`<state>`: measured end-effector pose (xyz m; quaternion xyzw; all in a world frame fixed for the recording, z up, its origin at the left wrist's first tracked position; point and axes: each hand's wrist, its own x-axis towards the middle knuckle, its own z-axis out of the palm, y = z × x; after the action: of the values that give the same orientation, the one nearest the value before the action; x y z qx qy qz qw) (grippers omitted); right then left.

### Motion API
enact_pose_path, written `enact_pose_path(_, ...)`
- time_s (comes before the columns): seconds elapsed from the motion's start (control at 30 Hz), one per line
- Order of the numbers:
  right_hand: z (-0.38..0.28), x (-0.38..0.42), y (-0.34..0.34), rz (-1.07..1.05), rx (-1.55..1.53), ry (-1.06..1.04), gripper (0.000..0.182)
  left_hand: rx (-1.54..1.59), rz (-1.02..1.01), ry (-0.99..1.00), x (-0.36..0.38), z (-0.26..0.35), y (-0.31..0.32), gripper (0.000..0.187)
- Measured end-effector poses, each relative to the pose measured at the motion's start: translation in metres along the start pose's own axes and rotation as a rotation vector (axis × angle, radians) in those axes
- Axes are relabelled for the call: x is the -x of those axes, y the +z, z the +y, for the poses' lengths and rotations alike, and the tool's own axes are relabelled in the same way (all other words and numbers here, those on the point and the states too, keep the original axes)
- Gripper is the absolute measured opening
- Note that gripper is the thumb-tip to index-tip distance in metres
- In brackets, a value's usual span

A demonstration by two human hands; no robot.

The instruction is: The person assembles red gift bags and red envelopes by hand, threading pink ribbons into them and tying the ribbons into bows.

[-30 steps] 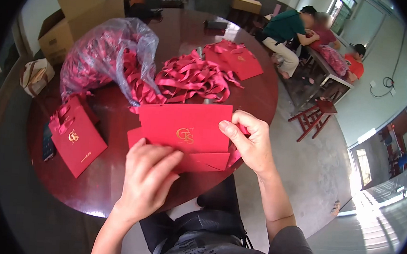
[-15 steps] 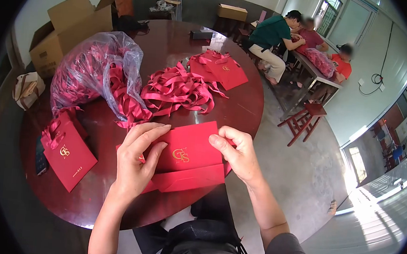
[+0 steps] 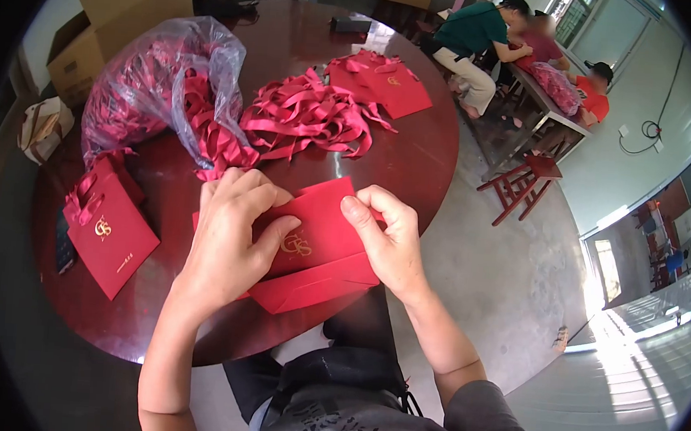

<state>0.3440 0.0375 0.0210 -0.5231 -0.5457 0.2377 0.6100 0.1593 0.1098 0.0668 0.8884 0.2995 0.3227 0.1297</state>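
Between my two hands is a red paper gift bag (image 3: 322,234) with a gold logo, its folded bottom flap toward me. My left hand (image 3: 232,232) grips its left edge, thumb across the front beside the logo and fingers over the top edge. At the upper right corner my right hand (image 3: 388,238) pinches the bag, thumb on the front and fingers behind. Just beyond lies a loose heap of red ribbons (image 3: 312,121). More ribbons fill a clear plastic bag (image 3: 159,74). Red gift bags with ribbon handles lie at left (image 3: 112,235) and far right (image 3: 402,91).
Everything sits on a round dark-red table (image 3: 425,169). A dark phone (image 3: 65,248) lies partly under the left gift bags. Cardboard box (image 3: 131,20) and cloth bag (image 3: 43,126) stand beyond at left. Several people work at a metal table (image 3: 557,114); a wooden stool (image 3: 517,183) stands nearby.
My left thumb has slid inward over the bag's front, nearer the logo, and the bag sits slightly more tilted. My right hand keeps its corner hold. The whole view has shifted slightly.
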Motion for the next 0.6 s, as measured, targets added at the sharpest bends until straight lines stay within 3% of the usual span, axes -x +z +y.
enact_pose_path(0.07, -0.001, 0.001, 0.003, -0.019, 0.014, -0.017, 0.025, 0.23, -0.052, -0.038, 0.0, -0.005, 0.002, 0.015)
enact_pose_path(0.13, 0.002, 0.002, 0.007, -0.013, 0.034, -0.015, 0.025, 0.265, -0.065, -0.079, -0.001, -0.009, -0.002, 0.015)
enact_pose_path(0.2, 0.005, 0.001, 0.009, -0.069, -0.011, -0.05, 0.023, 0.516, -0.271, -0.275, -0.004, -0.011, -0.011, 0.014)
enact_pose_path(0.23, 0.005, 0.001, 0.008, -0.077, -0.011, -0.048, 0.023, 0.519, -0.301, -0.224, -0.004, -0.014, -0.014, 0.015)
enact_pose_path(0.33, -0.002, 0.0, 0.001, -0.138, -0.114, 0.152, 0.022, 0.607, -0.259, -0.308, 0.001, -0.023, -0.013, 0.015)
enact_pose_path(0.4, -0.008, -0.002, -0.007, -0.084, -0.138, 0.163, 0.021, 0.615, -0.249, -0.294, 0.004, -0.027, -0.018, 0.016)
enact_pose_path(0.47, -0.017, -0.002, -0.008, 0.016, -0.125, 0.061, 0.022, 0.626, -0.244, -0.282, 0.006, -0.031, -0.02, 0.017)
enact_pose_path(0.53, -0.033, 0.005, -0.003, 0.026, -0.088, 0.114, 0.024, 0.644, -0.239, -0.318, 0.007, -0.035, -0.021, 0.017)
enact_pose_path(0.6, -0.042, 0.014, 0.008, 0.048, -0.028, -0.045, 0.03, 0.657, -0.233, -0.318, 0.007, -0.037, -0.019, 0.018)
